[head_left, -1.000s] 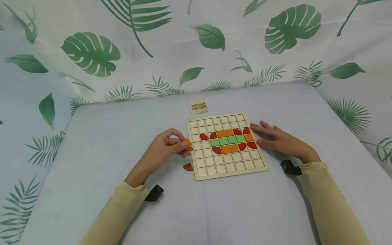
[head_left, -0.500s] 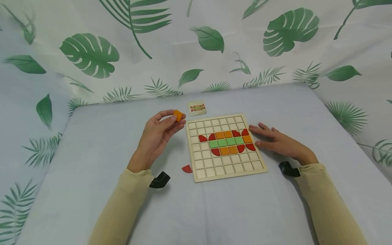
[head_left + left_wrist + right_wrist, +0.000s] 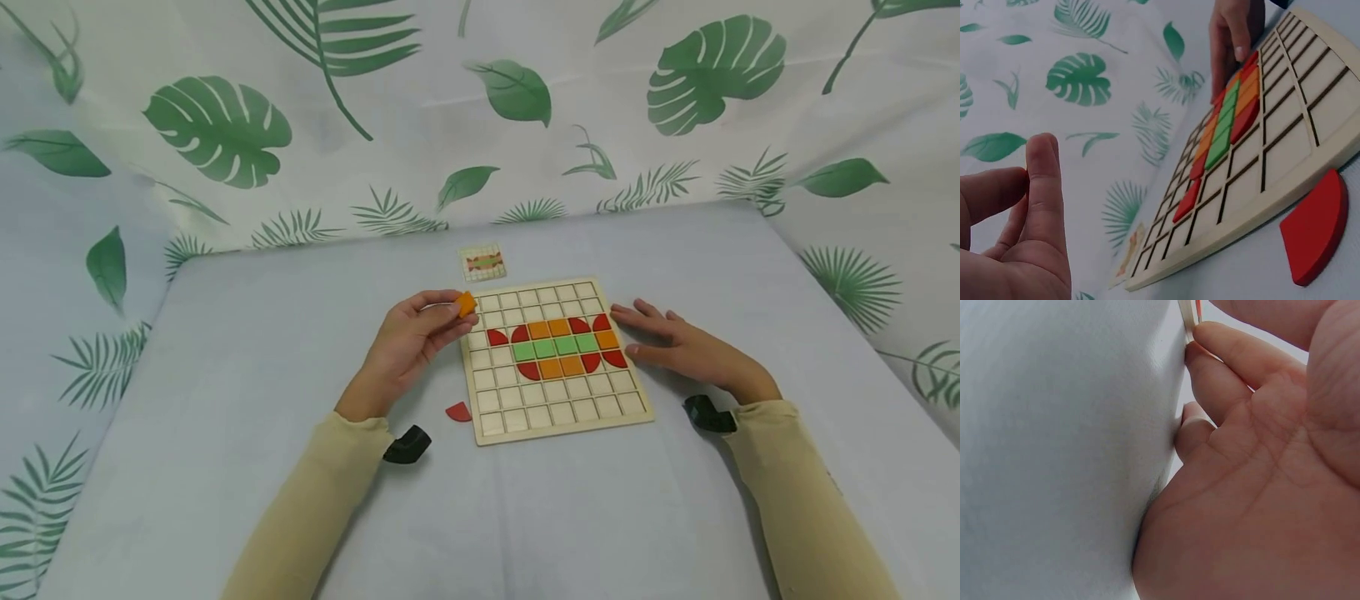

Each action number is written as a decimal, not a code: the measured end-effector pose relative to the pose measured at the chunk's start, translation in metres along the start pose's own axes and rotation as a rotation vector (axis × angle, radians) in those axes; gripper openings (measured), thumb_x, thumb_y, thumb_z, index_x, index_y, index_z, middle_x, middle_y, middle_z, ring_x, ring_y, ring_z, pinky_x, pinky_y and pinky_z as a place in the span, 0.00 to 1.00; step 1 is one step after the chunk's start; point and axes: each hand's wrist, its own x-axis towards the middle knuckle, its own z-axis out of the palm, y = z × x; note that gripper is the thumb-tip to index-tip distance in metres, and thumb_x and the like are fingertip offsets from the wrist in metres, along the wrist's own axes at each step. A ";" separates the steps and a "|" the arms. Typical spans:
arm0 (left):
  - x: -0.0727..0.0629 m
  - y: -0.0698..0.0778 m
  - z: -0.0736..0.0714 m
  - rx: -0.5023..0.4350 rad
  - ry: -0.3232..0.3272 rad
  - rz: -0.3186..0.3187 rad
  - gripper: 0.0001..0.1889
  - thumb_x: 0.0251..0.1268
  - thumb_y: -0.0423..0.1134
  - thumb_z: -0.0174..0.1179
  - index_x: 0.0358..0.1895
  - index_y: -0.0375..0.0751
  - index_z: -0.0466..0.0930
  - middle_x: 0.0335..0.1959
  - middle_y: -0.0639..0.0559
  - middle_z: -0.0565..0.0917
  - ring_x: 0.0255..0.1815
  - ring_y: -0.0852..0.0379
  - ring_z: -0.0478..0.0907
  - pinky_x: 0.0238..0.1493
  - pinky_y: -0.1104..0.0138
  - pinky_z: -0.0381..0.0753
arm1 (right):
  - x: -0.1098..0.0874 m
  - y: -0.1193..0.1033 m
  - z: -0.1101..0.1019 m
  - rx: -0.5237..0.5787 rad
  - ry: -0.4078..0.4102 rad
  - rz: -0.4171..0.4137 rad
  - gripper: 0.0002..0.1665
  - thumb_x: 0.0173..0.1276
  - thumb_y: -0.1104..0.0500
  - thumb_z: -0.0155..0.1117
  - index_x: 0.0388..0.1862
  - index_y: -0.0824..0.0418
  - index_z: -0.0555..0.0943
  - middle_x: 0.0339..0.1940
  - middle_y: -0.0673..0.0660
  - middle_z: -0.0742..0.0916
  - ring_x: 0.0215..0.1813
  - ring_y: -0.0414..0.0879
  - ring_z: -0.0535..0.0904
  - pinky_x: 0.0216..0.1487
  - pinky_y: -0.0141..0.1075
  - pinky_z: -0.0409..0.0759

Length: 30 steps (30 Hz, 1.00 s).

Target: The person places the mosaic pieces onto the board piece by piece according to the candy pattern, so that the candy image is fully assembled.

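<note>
My left hand (image 3: 416, 337) pinches an orange square tile (image 3: 467, 304) between thumb and fingers, over the left edge of a wooden grid board (image 3: 558, 410). In the left wrist view the fingers almost wholly hide that tile. Set in the board's squares are green square tiles (image 3: 555, 347), orange squares (image 3: 561, 367) and red quarter-circle pieces (image 3: 497, 337). My right hand (image 3: 686, 346) lies on the table with fingers extended, fingertips right at the board's right edge. One loose red quarter-circle piece (image 3: 1317, 231) rests on the cloth just outside the board's left side.
Behind the board lies a small pattern card (image 3: 483, 263) printed with a similar coloured design. A pale cloth covers the table (image 3: 570, 517), and a leaf-printed curtain (image 3: 420, 108) rises along the back and sides. Black wrist mounts (image 3: 407, 445) stick out from both sleeves.
With the orange tile, my left hand has lifted away from beside the board's left edge, moved toward the card, then come back right over the board's edge. The right hand stays in place.
</note>
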 end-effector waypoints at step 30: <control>0.007 -0.043 0.007 0.693 -0.063 0.041 0.08 0.75 0.30 0.68 0.51 0.29 0.86 0.35 0.43 0.90 0.32 0.53 0.90 0.44 0.62 0.89 | 0.000 -0.002 0.001 -0.017 0.003 0.029 0.45 0.80 0.48 0.66 0.88 0.53 0.59 0.89 0.69 0.48 0.87 0.70 0.30 0.77 0.73 0.32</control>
